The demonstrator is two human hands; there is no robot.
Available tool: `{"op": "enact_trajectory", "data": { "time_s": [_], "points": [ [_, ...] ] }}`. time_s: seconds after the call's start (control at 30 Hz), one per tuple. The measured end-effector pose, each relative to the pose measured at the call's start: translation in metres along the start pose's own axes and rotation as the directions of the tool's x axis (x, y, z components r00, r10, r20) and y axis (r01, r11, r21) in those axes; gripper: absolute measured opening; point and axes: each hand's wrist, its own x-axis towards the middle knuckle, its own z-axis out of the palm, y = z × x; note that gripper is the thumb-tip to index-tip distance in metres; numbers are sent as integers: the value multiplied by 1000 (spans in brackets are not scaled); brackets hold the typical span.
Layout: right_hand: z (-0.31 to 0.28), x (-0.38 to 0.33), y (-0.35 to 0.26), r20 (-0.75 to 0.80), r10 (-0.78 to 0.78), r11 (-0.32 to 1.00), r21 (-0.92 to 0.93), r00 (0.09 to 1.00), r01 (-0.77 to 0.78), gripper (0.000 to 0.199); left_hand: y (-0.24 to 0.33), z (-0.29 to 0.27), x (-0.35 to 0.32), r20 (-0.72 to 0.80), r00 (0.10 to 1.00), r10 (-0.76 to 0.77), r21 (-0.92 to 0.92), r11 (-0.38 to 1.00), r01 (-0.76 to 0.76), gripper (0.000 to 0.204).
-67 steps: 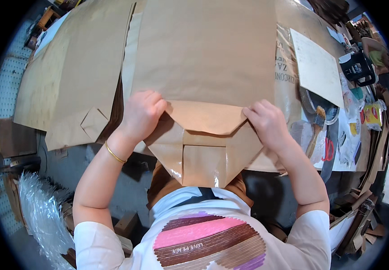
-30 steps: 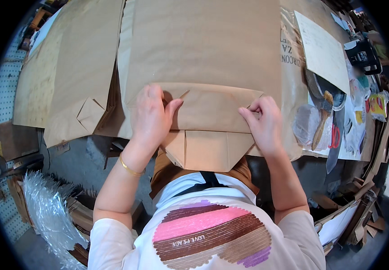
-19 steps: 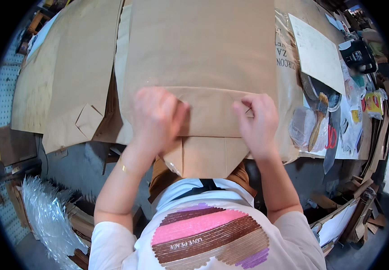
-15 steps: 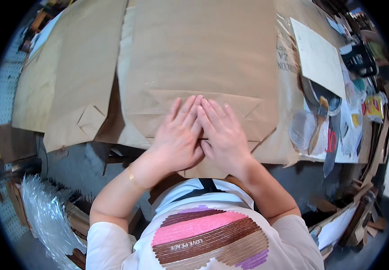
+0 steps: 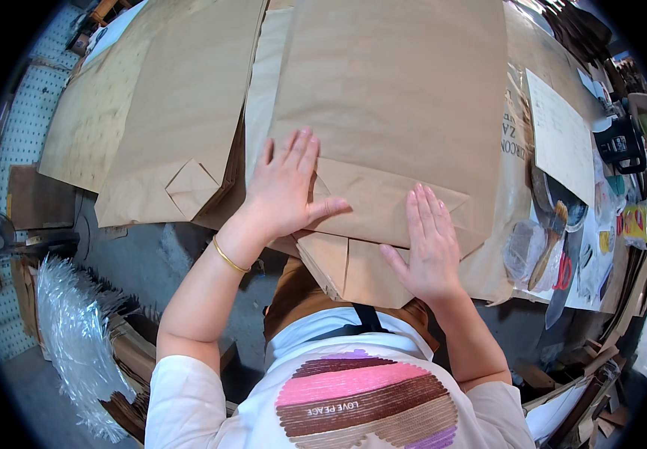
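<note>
A large brown paper bag [image 5: 391,97] lies flat on the table in front of me, its folded bottom flaps [image 5: 383,206] at the near edge. My left hand [image 5: 287,191] presses flat on the left part of the folded flap, fingers spread. On the right part my right hand [image 5: 429,247] also lies flat, palm down on the paper. Neither hand grips anything. A gold bangle sits on my left wrist.
A stack of more brown paper bags [image 5: 166,127] lies to the left. At the right are a white sheet [image 5: 559,135], a brush [image 5: 548,243], red scissors [image 5: 563,273] and small clutter. Clear plastic wrap [image 5: 69,329] and cardboard sit on the floor at lower left.
The bottom flap has been folded down flat. My hands met at the middle of the fold and have now slid apart, pressing along it.
</note>
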Motion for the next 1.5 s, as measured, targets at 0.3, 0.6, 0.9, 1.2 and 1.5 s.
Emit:
{"op": "enact_trajectory", "data": {
  "time_s": [0.3, 0.6, 0.9, 1.2, 1.5],
  "points": [
    [-24, -15, 23, -97, 202, 903, 403, 975, -146, 76, 69, -24, -6, 188, 981, 47, 251, 963, -94, 80],
    [-64, 0, 12, -301, 108, 952, 306, 947, -11, 43, 84, -22, 43, 13, 936, 352, 79, 933, -352, 11],
    [-29, 11, 16, -211, 142, 877, 480, 967, -24, 28, -96, -136, -60, -391, 911, 129, 384, 923, 35, 32],
    [1, 8, 26, -184, 175, 830, 557, 967, -44, 20, -216, -35, -158, -279, 956, -85, 221, 964, 150, 31],
    [-25, 0, 34, -119, 243, 798, 589, 963, -129, 30, -130, -86, -134, 209, 870, -446, 471, 826, 310, 54]
  ]
}}
